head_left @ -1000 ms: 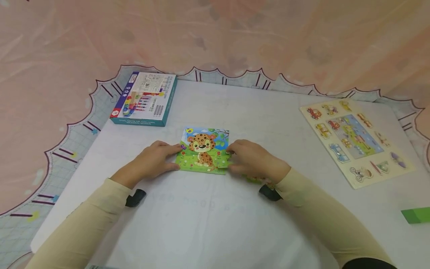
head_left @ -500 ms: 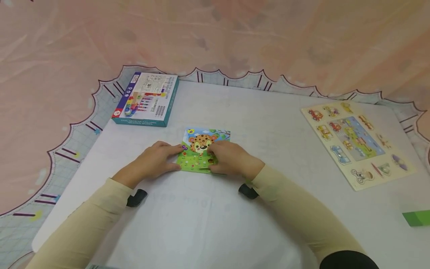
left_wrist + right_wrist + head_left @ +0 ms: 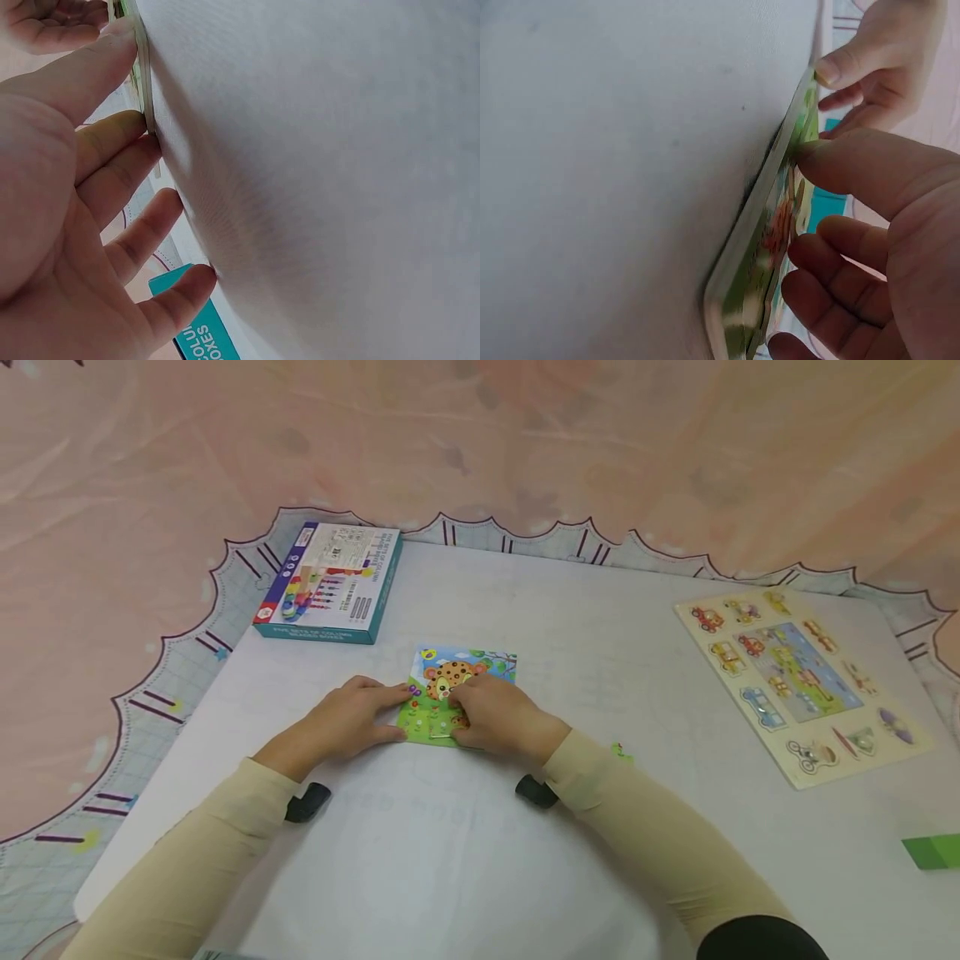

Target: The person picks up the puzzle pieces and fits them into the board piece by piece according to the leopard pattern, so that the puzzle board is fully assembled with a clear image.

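A jigsaw puzzle (image 3: 422,714) with a cartoon leopard on green grass lies flat at the middle of the table. My left hand (image 3: 351,717) rests against its left edge; in the left wrist view thumb and forefingers touch the board's rim, the other fingers spread on the cloth. Over the puzzle's right part, my right hand (image 3: 504,717) pinches a puzzle piece (image 3: 460,723) between thumb and fingers at the lower middle, low on the board. That hand hides much of the leopard. A green puzzle piece (image 3: 621,752) shows beside the right sleeve, partly covered.
A boxed toy set (image 3: 330,581) lies at the back left. At the right is a wooden peg puzzle board (image 3: 802,685) with vehicle shapes. A green block (image 3: 932,852) sits at the right edge. White cloth (image 3: 450,860) covers the table.
My right hand has moved left from the puzzle's right edge onto its lower middle, taking the piece along. The left hand stays at the left edge. The green piece on the right has come into view.
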The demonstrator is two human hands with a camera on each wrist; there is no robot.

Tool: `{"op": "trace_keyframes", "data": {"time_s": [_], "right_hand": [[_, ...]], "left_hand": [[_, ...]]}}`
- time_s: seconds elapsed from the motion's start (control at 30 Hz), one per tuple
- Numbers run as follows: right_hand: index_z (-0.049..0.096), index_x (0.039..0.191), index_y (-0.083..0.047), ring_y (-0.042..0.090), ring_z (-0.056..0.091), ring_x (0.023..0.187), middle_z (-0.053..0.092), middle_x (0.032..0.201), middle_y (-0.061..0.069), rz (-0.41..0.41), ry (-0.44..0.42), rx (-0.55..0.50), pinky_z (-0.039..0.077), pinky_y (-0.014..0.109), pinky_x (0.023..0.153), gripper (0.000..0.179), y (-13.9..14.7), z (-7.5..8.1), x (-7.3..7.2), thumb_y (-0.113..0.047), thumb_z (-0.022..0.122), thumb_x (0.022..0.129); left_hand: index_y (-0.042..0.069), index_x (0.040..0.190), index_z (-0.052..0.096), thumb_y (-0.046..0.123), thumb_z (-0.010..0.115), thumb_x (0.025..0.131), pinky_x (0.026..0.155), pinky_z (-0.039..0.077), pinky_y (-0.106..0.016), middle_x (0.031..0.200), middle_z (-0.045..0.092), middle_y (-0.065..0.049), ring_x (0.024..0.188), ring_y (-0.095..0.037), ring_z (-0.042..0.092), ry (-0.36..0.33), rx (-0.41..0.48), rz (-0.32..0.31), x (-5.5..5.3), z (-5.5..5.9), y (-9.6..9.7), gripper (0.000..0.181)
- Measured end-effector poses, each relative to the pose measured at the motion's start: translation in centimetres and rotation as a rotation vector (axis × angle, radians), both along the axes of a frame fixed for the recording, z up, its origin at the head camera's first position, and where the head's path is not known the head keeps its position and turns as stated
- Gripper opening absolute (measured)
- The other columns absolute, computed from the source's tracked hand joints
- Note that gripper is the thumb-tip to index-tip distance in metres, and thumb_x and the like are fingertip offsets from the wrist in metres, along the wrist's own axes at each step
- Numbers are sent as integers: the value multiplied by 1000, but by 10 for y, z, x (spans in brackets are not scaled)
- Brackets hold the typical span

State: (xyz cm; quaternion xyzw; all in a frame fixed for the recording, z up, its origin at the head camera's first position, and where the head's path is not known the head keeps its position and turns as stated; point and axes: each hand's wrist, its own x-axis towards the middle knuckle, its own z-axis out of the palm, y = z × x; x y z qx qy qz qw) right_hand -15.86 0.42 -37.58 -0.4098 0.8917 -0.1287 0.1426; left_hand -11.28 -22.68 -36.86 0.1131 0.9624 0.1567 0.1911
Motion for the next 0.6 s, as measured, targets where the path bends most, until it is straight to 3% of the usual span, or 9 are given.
{"op": "trace_keyframes", "data": {"time_s": [0.23, 0.5, 0.6], "right_hand": [[70, 119, -7, 21, 60, 100, 67, 109, 4, 21, 33, 9, 48, 35, 92, 34, -7, 0, 0, -26, 69, 91], [67, 130, -8, 19, 57, 108, 63, 120, 6, -5, -45, 30, 48, 35, 94, 42, -13, 2, -1, -30, 65, 94], [66, 131, -9, 18, 56, 104, 63, 116, 5, -4, -38, 30, 48, 34, 89, 43, -15, 2, -2, -30, 65, 94]], "left_hand": [[14, 148, 51, 33, 76, 90, 105, 40, -59, 143, 55, -11, 133, -37, 41, 6, -3, -4, 0, -1, 1, 66], [14, 149, 50, 32, 76, 91, 105, 39, -59, 143, 55, -12, 134, -38, 40, -7, -8, -1, 1, 2, 0, 66], [13, 149, 50, 32, 76, 91, 106, 38, -59, 144, 55, -11, 134, -37, 40, -6, -7, -3, 1, 3, 0, 66]]}}
